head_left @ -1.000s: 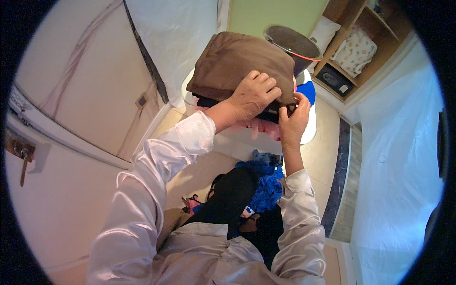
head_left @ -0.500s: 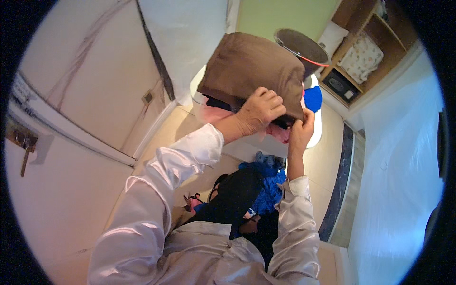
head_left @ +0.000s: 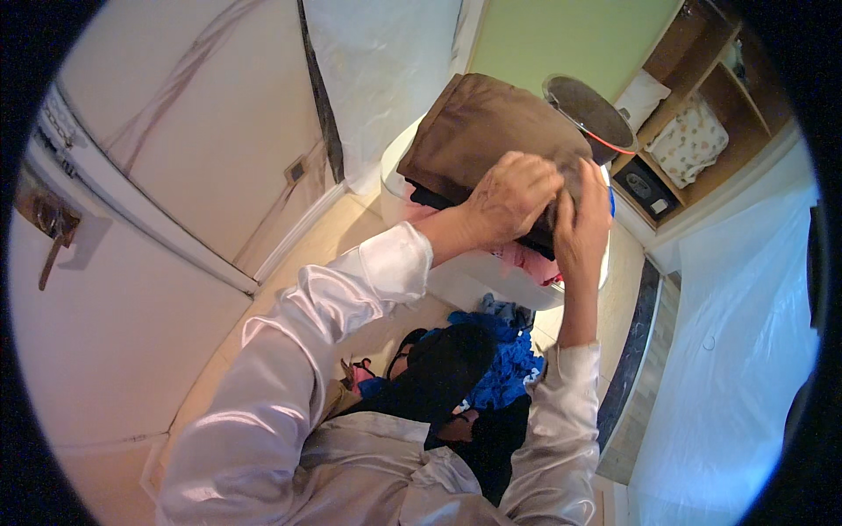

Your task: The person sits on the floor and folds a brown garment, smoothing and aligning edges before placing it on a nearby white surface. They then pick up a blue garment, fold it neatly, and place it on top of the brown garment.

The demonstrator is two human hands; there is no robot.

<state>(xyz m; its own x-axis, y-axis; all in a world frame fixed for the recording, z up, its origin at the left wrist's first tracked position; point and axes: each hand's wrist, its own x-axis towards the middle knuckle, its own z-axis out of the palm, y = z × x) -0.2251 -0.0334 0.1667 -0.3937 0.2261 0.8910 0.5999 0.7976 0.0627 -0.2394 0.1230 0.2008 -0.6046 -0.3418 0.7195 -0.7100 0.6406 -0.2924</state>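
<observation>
Brown cloth (head_left: 482,131), broad and smooth, lies over the clothes heaped in a white tub (head_left: 391,171), at the far side of the scene; left hand (head_left: 516,202) rests on its near edge, knuckles up, the fingers bent well in; right hand (head_left: 583,215) is at its right corner, just beside the left, with the fingers curved and the thumb standing a little apart from them; both are blurred, so whether either has a fold of cloth pinched I cannot tell.

Pink cloth (head_left: 528,261) shows under the brown one on the near side; a dark bucket (head_left: 592,110) with a red-orange edge stands just beyond, to the far right; blue clothes (head_left: 511,370) lie on the floor (head_left: 627,320) nearer the person; a wooden shelf (head_left: 702,162) holding a spotted white bundle (head_left: 691,140) is farther right.
</observation>
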